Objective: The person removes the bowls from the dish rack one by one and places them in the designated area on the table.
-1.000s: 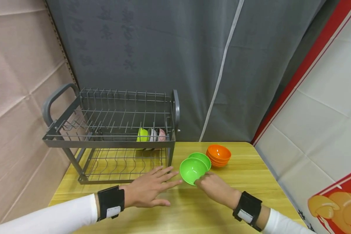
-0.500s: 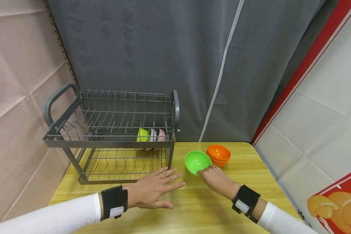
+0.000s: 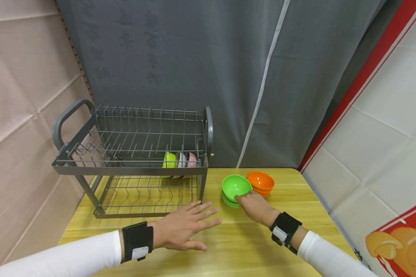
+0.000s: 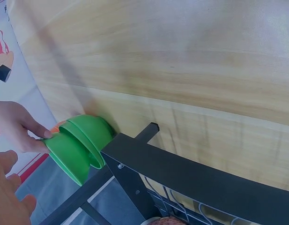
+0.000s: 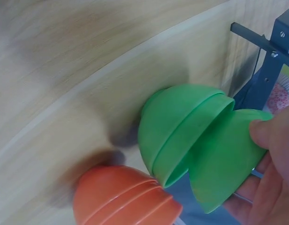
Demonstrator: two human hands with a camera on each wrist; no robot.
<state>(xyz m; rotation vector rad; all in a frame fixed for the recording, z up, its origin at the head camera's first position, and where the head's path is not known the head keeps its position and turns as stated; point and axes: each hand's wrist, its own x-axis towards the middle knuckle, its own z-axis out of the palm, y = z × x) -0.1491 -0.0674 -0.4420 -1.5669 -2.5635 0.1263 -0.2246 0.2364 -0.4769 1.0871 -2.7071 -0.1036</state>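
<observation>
Just right of the dish rack (image 3: 131,161), the right hand (image 3: 254,206) pinches the top green bowl's (image 3: 236,187) near rim, while the left hand (image 3: 180,231), farther off, lies flat with fingers spread on the worktop (image 3: 228,246).

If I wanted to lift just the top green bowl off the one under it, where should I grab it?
Probably the rim of the top green bowl, on the near side, where the right hand already pinches it. In the right wrist view the top bowl sits tilted in the lower green bowl, so its rim stands clear there. The far-right side is crowded by the orange bowls.
</observation>
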